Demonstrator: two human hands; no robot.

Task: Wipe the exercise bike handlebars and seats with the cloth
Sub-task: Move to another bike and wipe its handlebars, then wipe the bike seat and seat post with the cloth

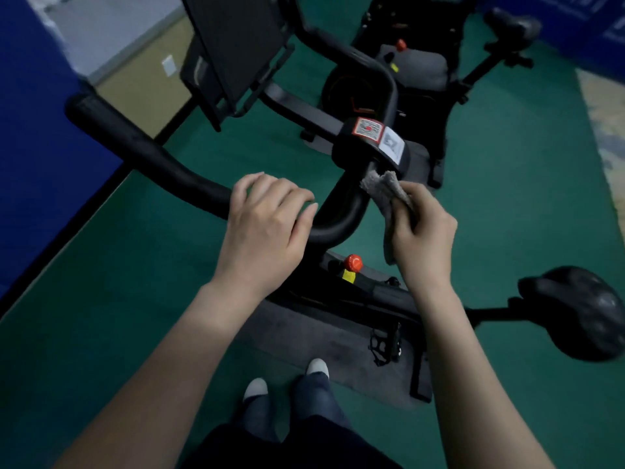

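The near bike's black handlebar [145, 154] curves from upper left to a centre clamp [370, 143] bearing a red-and-white label. My left hand [267, 225] grips the bar near its bend, fingers curled over the top. My right hand [422, 231] holds a bunched grey cloth [382, 186], whose tip touches the bar just below the clamp. This bike's black seat [581, 309] sits at the lower right. A second bike stands behind, with its seat [514, 25] at the top right.
A black screen [236, 49] is mounted above the handlebar. A red knob [353, 263] sits on the frame below my hands, a pedal [385, 343] lower down, over a dark mat [304, 336]. Green floor surrounds the bikes; a blue wall [33, 147] stands left. My feet are at the bottom.
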